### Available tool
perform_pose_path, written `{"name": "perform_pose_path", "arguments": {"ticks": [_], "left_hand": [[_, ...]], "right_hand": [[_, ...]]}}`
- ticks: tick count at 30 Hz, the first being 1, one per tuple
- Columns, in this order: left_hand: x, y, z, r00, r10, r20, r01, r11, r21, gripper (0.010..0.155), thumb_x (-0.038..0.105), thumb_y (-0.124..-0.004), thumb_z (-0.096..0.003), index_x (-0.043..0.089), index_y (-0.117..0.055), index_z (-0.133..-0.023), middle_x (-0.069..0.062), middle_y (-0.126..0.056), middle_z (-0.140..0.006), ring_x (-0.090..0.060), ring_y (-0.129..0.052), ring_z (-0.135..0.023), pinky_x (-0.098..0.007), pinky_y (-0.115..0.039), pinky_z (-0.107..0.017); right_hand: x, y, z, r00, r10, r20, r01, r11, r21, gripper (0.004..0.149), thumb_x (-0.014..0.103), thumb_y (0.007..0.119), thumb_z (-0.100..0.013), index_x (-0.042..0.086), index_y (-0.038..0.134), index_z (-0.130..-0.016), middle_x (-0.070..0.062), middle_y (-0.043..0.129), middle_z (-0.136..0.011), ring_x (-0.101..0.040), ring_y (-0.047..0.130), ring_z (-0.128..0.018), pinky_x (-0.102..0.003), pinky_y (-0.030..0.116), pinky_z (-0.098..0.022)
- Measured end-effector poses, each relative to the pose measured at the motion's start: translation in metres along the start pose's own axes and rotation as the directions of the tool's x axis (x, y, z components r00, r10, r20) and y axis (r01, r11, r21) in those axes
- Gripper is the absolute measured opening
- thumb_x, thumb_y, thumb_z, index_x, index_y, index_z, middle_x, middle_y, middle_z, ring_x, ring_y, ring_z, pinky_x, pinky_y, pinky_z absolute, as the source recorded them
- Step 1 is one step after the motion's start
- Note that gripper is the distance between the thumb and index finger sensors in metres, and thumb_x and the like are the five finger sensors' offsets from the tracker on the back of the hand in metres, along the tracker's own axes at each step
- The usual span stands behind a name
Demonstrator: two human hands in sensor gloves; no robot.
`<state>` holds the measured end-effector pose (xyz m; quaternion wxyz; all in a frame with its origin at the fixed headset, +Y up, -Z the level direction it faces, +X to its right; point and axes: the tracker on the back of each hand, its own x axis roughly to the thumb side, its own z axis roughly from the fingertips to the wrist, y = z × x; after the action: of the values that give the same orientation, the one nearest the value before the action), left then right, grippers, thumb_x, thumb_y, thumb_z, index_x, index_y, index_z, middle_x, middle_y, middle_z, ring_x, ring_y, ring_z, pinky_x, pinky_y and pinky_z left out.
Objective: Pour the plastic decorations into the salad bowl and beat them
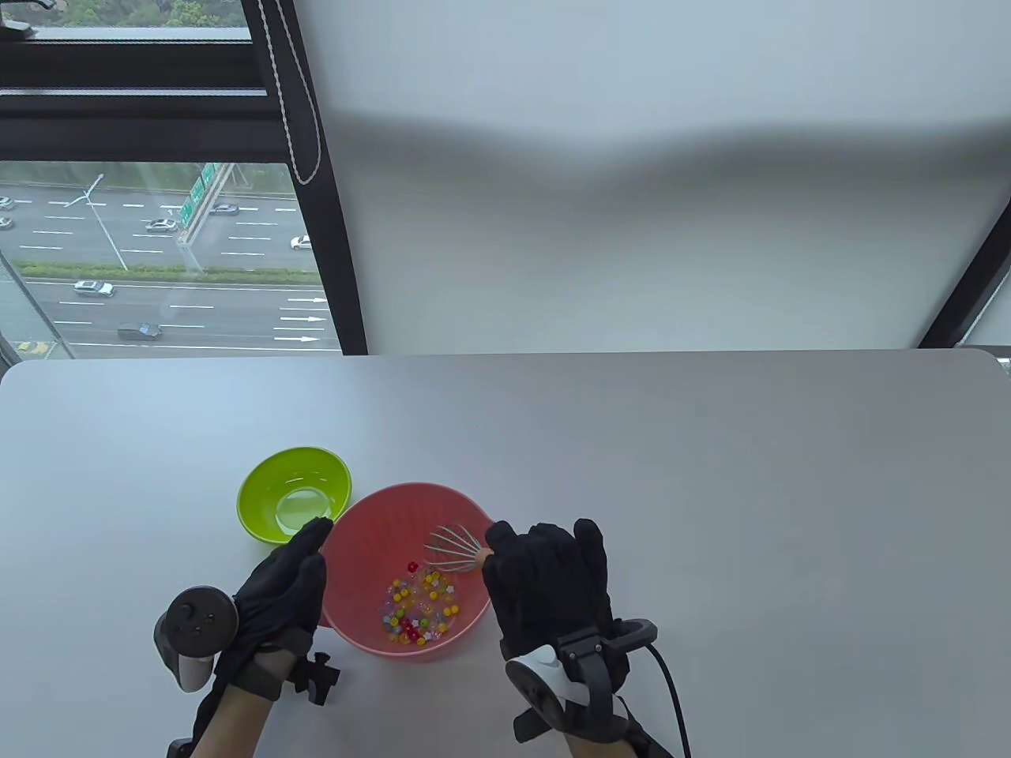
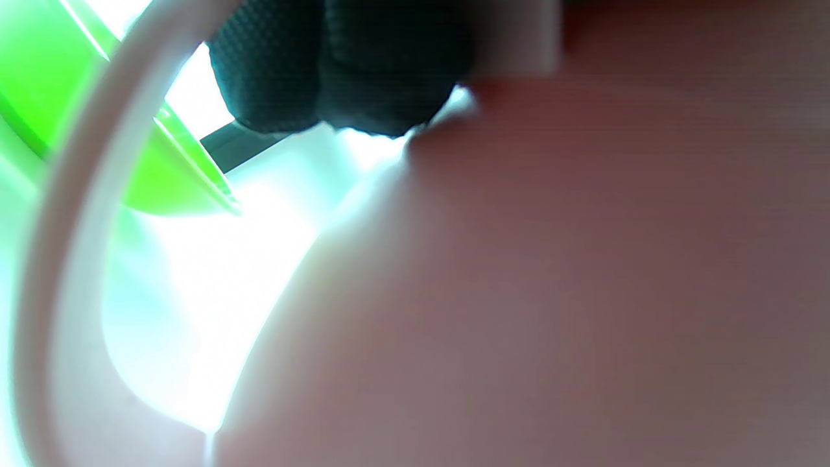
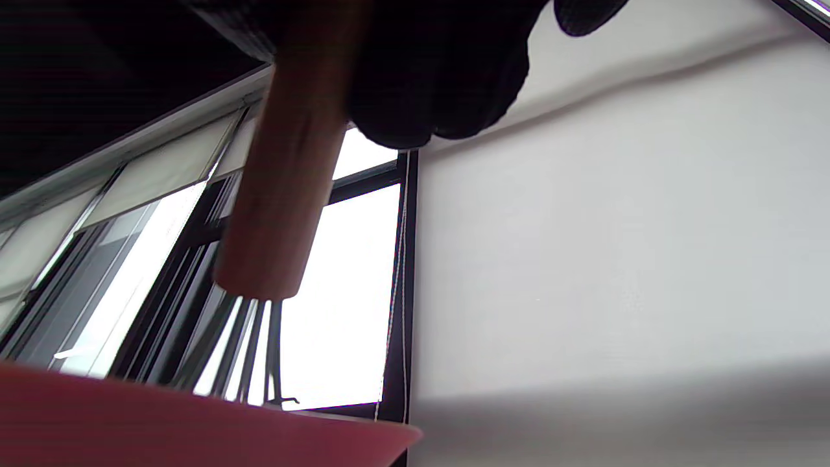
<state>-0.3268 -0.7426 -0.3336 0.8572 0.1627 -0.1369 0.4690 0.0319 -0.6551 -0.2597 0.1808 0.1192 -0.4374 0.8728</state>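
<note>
From where I stand, the pouring looks done: the plastic decorations (image 1: 419, 608) lie in a bright heap at the near bottom of the pink salad bowl (image 1: 371, 545), and the green bowl (image 1: 264, 482) just behind and to its left sits with nothing in it that I can make out. So the step in hand is the beating.

The right hand (image 1: 549, 584) has its fingers curled round the wooden handle of the whisk (image 1: 454, 549), whose wires dip into the far side of the salad bowl, apart from the beads. The left hand (image 1: 284, 588) lies with straight fingers flat against the bowl's left wall, bracing it and gripping nothing.

To do this well, I would say the whisk needs to come nearer, down into the heap, since at present its wires are beside the beads and not among them. Small circles kept low in the bowl should suit; the beads are light and hard and would likely jump the rim under a brisk stroke. The bowl looks light too, so the bracing hand matters, or the bowl may skate across the table (image 1: 711, 474).
</note>
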Motion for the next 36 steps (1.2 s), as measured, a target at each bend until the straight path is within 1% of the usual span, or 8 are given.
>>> {"name": "perform_pose_path", "arguments": {"ticks": [2,8,15,19,23,27,33,36], "left_hand": [[0.0,0.0,0.0,1.0,-0.001,0.0,0.001,1.0,0.0,0.059,0.052,-0.06,-0.0555,0.018,-0.069,-0.103,-0.003,-0.094,-0.049,-0.034,-0.088,-0.06,-0.056,-0.052,-0.074],[0.0,0.0,0.0,1.0,-0.005,0.001,0.005,1.0,-0.002,0.059,0.052,-0.06,-0.0556,0.018,-0.069,-0.103,-0.003,-0.094,-0.049,-0.034,-0.088,-0.06,-0.056,-0.052,-0.074],[0.0,0.0,0.0,1.0,-0.008,0.001,0.008,1.0,-0.002,0.059,0.053,-0.06,-0.0555,0.019,-0.069,-0.103,-0.003,-0.094,-0.049,-0.034,-0.088,-0.06,-0.056,-0.052,-0.074],[0.0,0.001,0.0,1.0,-0.013,0.002,0.013,1.0,-0.001,0.059,0.053,-0.06,-0.0554,0.019,-0.069,-0.103,-0.003,-0.095,-0.05,-0.034,-0.088,-0.061,-0.056,-0.051,-0.074],[0.001,0.004,0.0,0.999,-0.039,-0.002,0.039,0.999,0.007,0.059,0.053,-0.061,-0.0556,0.018,-0.071,-0.102,-0.003,-0.095,-0.053,-0.035,-0.087,-0.064,-0.056,-0.05,-0.075],[-0.001,0.015,0.0,0.999,-0.043,-0.025,0.045,0.997,0.058,0.059,0.053,-0.061,-0.0559,0.017,-0.072,-0.102,-0.006,-0.095,-0.061,-0.037,-0.085,-0.069,-0.057,-0.047,-0.076],[0.005,0.035,-0.001,0.978,-0.202,-0.046,0.206,0.972,0.115,0.059,0.051,-0.063,-0.0559,0.015,-0.075,-0.101,-0.009,-0.095,-0.067,-0.04,-0.083,-0.074,-0.057,-0.044,-0.077],[0.014,0.043,-0.003,0.876,-0.481,-0.031,0.48,0.867,0.135,0.058,0.05,-0.064,-0.0558,0.015,-0.077,-0.1,-0.01,-0.095,-0.073,-0.041,-0.082,-0.079,-0.057,-0.042,-0.078]], "right_hand": [[-0.008,-0.008,-0.001,0.987,-0.142,-0.08,0.138,0.989,-0.052,0.046,0.057,0.063,-0.061,0.037,0.059,-0.102,0.015,0.083,-0.081,-0.019,0.077,-0.086,-0.052,0.038,-0.081],[-0.052,-0.018,-0.004,0.977,0.081,-0.197,-0.111,0.983,-0.148,0.042,0.055,0.073,-0.059,0.031,0.068,-0.093,0.011,0.086,-0.081,-0.023,0.08,-0.082,-0.054,0.043,-0.076],[-0.081,0.043,0.012,0.915,0.319,-0.246,-0.243,0.924,0.297,0.043,0.053,0.083,-0.053,0.028,0.076,-0.088,0.009,0.091,-0.077,-0.025,0.087,-0.077,-0.055,0.049,-0.073],[-0.086,0.068,0.01,0.888,0.42,-0.188,-0.207,0.729,0.653,0.053,0.056,0.086,-0.05,0.023,0.076,-0.09,0.007,0.094,-0.072,-0.026,0.09,-0.071,-0.055,0.053,-0.072],[-0.093,0.097,0.024,0.839,0.517,-0.171,-0.057,0.395,0.917,0.058,0.059,0.086,-0.049,0.02,0.077,-0.092,0.006,0.094,-0.073,-0.026,0.09,-0.072,-0.054,0.053,-0.072],[-0.092,0.094,0.019,0.812,0.559,-0.17,-0.042,0.345,0.938,0.06,0.06,0.084,-0.05,0.021,0.076,-0.094,0.005,0.092,-0.075,-0.028,0.087,-0.074,-0.056,0.05,-0.072],[-0.097,0.068,0.0,0.748,0.556,-0.362,0.052,0.494,0.868,0.077,0.072,0.053,-0.053,0.02,0.057,-0.111,-0.01,0.078,-0.099,-0.044,0.075,-0.087,-0.066,0.048,-0.069],[-0.093,0.057,-0.006,0.769,0.477,-0.425,-0.069,0.724,0.687,0.081,0.076,0.039,-0.052,0.03,0.03,-0.117,-0.009,0.049,-0.118,-0.047,0.058,-0.1,-0.068,0.047,-0.07]]}}
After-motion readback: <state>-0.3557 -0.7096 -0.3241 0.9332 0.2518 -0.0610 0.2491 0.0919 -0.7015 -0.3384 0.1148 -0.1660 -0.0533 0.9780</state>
